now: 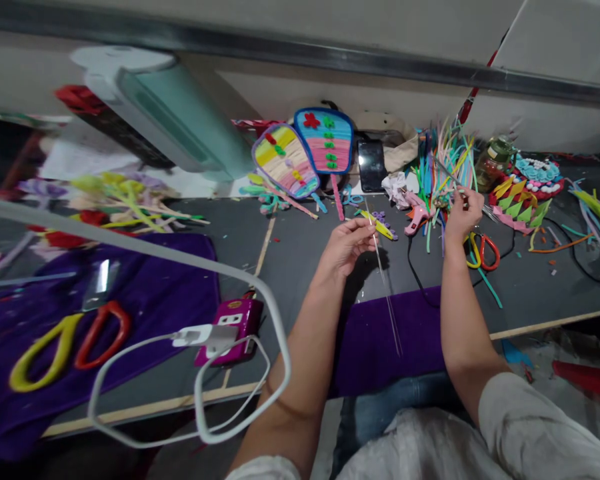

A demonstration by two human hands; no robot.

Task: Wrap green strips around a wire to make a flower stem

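My left hand (350,247) is closed in a pinch on a thin, pale, see-through strand (387,300), perhaps wire or a slim stick. The strand slants down over the dark table toward a purple cloth (390,337). Beyond the fingertips lies a yellow and purple pipe-cleaner piece (380,225). At the front of a bunch of coloured pipe cleaners (443,163), my right hand (464,213) has its fingers bent together; what is in them I cannot make out. A pink glue gun (417,212) rests left of it, with red-and-yellow-handled scissors (484,252) under the wrist.
Two pipe-cleaner fans (325,150) lean at the back beside a phone (371,165). A jar (495,160) stands right. On the left are large scissors (100,320), a purple power socket (237,313) and a white cable (275,300) looping across the foreground.
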